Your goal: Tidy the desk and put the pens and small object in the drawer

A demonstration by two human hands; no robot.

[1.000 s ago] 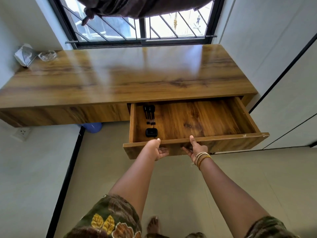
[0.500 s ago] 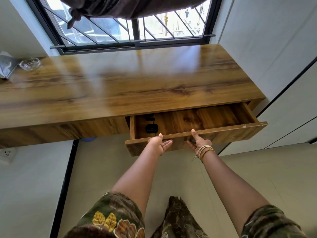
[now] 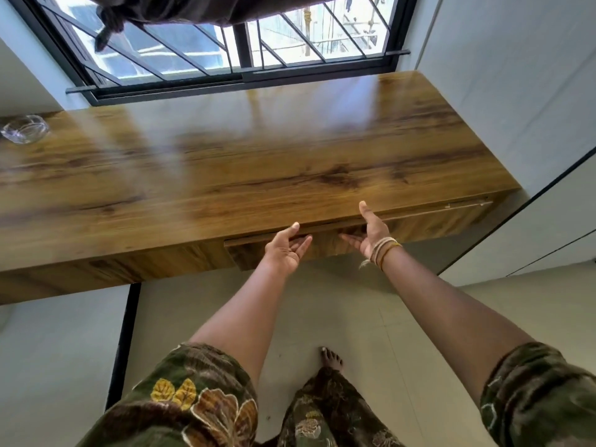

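The wooden drawer (image 3: pixel 429 221) under the desk top (image 3: pixel 258 162) is pushed in, its front almost flush with the desk's edge. The pens and the small black object are hidden inside it. My left hand (image 3: pixel 285 250) is at the drawer front near its left end, fingers spread, thumb by the top edge. My right hand (image 3: pixel 371 232), with bangles at the wrist, is at the front's middle, palm up and fingers apart, thumb raised over the desk edge. Neither hand holds anything.
A glass ashtray (image 3: pixel 24 129) stands at the desk's far left. A barred window (image 3: pixel 245 43) with a dark cloth hung over it runs behind the desk. White walls close in on the right. My bare foot (image 3: pixel 330 359) is on the tiled floor below.
The drawer has slid from wide open to nearly shut, with both hands pushing its front forward. The pens and the black object have gone out of sight inside it.
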